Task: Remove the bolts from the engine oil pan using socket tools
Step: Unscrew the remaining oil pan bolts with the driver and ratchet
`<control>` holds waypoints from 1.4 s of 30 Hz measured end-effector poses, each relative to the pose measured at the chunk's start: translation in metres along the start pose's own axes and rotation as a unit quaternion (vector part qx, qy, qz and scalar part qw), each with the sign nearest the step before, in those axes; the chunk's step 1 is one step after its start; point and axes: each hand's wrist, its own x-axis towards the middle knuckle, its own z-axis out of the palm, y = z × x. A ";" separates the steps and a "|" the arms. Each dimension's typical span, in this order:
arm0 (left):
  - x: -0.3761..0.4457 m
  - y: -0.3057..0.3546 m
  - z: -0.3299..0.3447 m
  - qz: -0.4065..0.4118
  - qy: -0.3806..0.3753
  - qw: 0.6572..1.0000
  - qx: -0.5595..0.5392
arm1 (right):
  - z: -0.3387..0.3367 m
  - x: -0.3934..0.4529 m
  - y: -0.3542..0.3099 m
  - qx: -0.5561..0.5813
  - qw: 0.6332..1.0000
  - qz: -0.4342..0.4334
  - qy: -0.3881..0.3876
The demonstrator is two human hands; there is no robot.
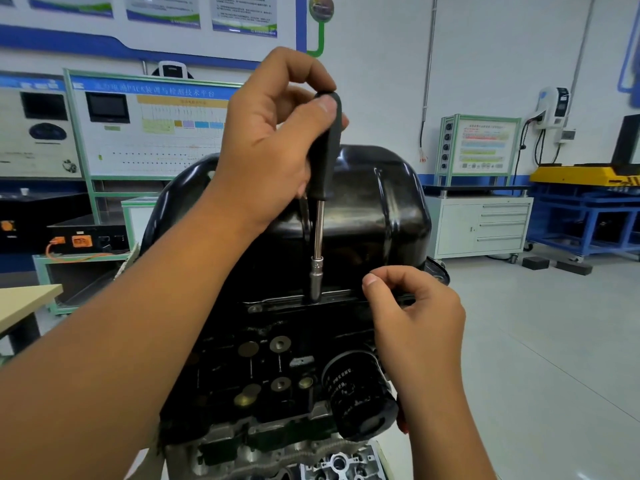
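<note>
At the oil pan [374,202] flange: socket driver [323,161] upright, socket [316,282] seated over a bolt.
Left hand [273,133] curled round the driver handle; right hand [412,306] loosely curled at the flange, pinching apparently nothing. Likely risk: tilted shaft, socket slipping off, bolt head rounded.

Along the oil pan's flange [346,295], the stretch between the upright socket driver [320,202] and the right hand [412,306] is a narrow open gap, walled behind by the bulging black oil pan [381,202]. The left hand [273,140] and its forearm block approach from the left and above the driver's handle. Below the flange, the oil filter [360,393] juts out under the right wrist; to the right lies open floor [536,341].
</note>
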 end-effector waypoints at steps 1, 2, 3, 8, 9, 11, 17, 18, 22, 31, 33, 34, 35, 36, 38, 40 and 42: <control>0.000 0.000 -0.001 -0.006 -0.001 1.000 -0.028 | 0.000 0.000 0.000 -0.001 1.000 0.002 -0.001; -0.001 -0.001 -0.002 -0.011 -0.004 0.999 -0.043 | -0.001 0.001 -0.001 0.000 1.000 0.004 -0.002; -0.001 -0.002 -0.003 -0.014 -0.008 0.999 -0.047 | -0.001 0.001 -0.001 0.000 1.000 0.006 -0.003; 0.003 -0.012 -0.008 -0.014 -0.011 1.000 -0.001 | -0.001 0.001 -0.001 0.012 1.000 0.021 -0.006; 0.003 -0.013 -0.009 -0.012 -0.005 1.000 0.005 | 0.000 0.000 -0.003 0.019 0.999 0.026 -0.006; 0.004 -0.015 -0.009 0.000 0.004 1.000 0.022 | 0.001 -0.002 -0.006 0.030 0.999 0.025 -0.006; 0.002 -0.013 -0.006 -0.021 -0.007 1.000 -0.009 | 0.001 -0.001 -0.007 0.046 0.999 0.016 0.002; 0.002 -0.012 -0.008 -0.037 -0.020 0.998 -0.039 | 0.001 -0.001 -0.008 0.051 0.998 0.021 0.008; 0.004 -0.014 -0.015 -0.073 -0.034 0.994 -0.075 | -0.003 0.001 -0.012 0.105 0.990 0.058 0.074; 0.003 -0.014 -0.010 -0.028 -0.030 0.998 -0.042 | -0.044 0.010 -0.032 0.214 0.961 0.156 -0.081; 0.001 -0.013 -0.008 -0.029 -0.030 0.999 -0.022 | -0.056 0.010 -0.037 0.258 0.945 0.159 -0.126; 0.001 -0.013 -0.007 -0.028 -0.031 0.999 -0.017 | -0.062 0.011 -0.039 0.281 0.937 0.156 -0.140; 0.000 -0.013 -0.007 -0.028 -0.034 0.999 -0.019 | -0.066 0.012 -0.042 0.302 0.930 0.149 -0.149; 0.000 -0.013 -0.006 -0.029 -0.038 0.999 -0.024 | -0.070 0.013 -0.045 0.323 0.924 0.143 -0.148; -0.001 -0.013 -0.006 -0.038 -0.041 0.997 -0.048 | -0.072 0.013 -0.048 0.361 0.913 0.146 -0.123; 0.001 -0.014 -0.008 -0.062 -0.033 0.995 -0.070 | -0.069 0.016 -0.053 0.372 0.909 0.152 -0.108; 0.004 -0.016 -0.010 -0.070 -0.023 0.995 -0.062 | -0.062 0.020 -0.060 0.374 0.910 0.140 -0.112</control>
